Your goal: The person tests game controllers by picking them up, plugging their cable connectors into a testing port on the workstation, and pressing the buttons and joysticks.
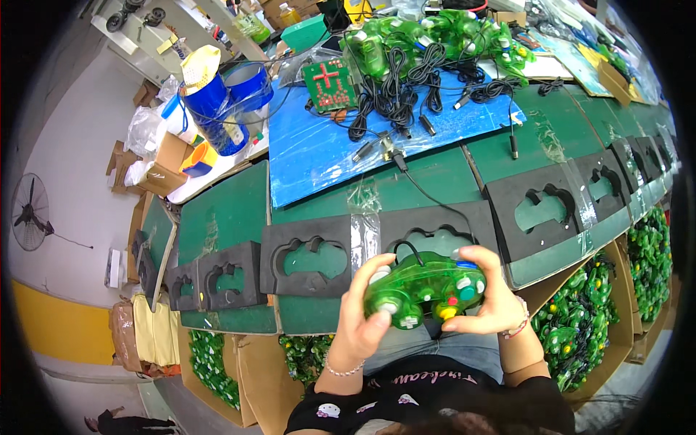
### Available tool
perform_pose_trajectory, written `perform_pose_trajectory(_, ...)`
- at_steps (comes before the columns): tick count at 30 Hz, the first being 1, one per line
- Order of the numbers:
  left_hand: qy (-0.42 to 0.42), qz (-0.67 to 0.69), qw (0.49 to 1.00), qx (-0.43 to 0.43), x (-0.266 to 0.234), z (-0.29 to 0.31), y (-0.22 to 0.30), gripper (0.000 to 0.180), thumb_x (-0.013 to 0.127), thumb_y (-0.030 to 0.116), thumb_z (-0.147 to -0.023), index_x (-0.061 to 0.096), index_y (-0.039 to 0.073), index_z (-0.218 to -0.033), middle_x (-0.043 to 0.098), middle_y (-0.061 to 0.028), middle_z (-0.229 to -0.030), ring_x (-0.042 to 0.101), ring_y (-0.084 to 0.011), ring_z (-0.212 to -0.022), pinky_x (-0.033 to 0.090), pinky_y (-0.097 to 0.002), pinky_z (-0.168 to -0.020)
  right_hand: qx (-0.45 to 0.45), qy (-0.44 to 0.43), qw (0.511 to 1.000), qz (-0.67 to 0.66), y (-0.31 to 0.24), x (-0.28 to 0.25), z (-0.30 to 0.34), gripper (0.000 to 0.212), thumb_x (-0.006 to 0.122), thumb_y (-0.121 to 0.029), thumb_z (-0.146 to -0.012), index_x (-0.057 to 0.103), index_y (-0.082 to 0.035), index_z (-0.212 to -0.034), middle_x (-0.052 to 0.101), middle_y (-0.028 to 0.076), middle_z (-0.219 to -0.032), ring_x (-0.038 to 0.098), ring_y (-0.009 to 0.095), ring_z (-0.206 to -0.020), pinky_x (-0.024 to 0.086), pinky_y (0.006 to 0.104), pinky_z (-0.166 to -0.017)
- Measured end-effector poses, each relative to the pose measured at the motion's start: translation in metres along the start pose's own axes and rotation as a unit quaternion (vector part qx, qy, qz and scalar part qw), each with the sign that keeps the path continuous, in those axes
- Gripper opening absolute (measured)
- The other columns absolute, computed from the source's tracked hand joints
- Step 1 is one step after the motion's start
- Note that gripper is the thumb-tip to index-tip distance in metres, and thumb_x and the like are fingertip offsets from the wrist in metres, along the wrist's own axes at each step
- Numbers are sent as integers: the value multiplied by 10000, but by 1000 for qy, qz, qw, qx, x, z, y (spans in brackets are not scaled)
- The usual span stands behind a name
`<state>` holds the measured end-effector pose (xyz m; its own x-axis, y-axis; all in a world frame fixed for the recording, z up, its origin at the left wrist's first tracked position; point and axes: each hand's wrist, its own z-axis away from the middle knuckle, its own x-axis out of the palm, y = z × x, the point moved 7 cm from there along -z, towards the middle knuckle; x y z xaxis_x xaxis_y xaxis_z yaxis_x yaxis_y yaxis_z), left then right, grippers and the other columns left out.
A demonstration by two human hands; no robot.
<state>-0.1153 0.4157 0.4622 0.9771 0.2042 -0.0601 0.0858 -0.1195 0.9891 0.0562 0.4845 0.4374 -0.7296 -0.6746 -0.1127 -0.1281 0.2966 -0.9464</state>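
A translucent green game controller is held up in front of me, its face with sticks and coloured buttons toward me. My left hand wraps its left grip, thumb at the white stick. My right hand grips the other side, thumb beside the yellow stick and fingers near the blue top button. From the controller a black cable runs toward a metal connector on the blue board. Just beyond the controller lies a black foam cradle with a controller-shaped cutout, partly hidden by it.
More foam cradles line the green table. The blue board carries coiled black cables, green controllers and a green circuit board with red lights. Blue cups stand at left. Cardboard boxes of green controllers sit below the table edge.
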Motion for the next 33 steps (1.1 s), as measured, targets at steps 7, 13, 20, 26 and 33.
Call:
perform_pose_trajectory(7,105,-44,993,41,-12,3,-5,719,775,198,-666,430,-28,-1255,500,-106,-1160,491,-162,-1024,398,-291,-895,-10,69,996,55,-23,12,-11,914,843,-206,-615,298,-13,-1323,418,184,-1234,426,300,-1176,346,375,-999)
perform_pose_trajectory(13,170,-44,980,89,-26,14,9,606,776,202,-664,500,-27,-1153,566,-76,-990,534,-135,-862,442,-260,-774,6,10,999,-48,-20,26,-22,877,814,-142,-657,265,-8,-1327,385,166,-1259,447,260,-1154,367,360,-983)
perform_pose_trajectory(20,201,-101,969,106,-38,23,16,629,792,270,-640,511,-32,-1115,572,-64,-929,536,-141,-817,444,-259,-738,28,-13,996,-89,-13,39,-28,902,820,-141,-655,256,-29,-1350,338,158,-1318,417,249,-1203,340,358,-1011)
perform_pose_trajectory(26,218,-77,967,105,-41,29,12,643,793,279,-664,489,-23,-1142,529,-87,-1038,517,-147,-898,436,-273,-790,32,-41,994,-97,-17,41,-36,916,818,-136,-656,251,-27,-1367,338,143,-1339,408,265,-1229,319,368,-1032)
perform_pose_trajectory(33,243,-40,965,84,-44,32,2,607,764,244,-700,476,-22,-1164,514,-83,-1053,495,-139,-912,418,-265,-810,0,-29,1000,11,-25,45,-43,1007,848,-145,-610,216,-36,-1387,381,170,-1324,382,252,-1253,341,365,-1021)
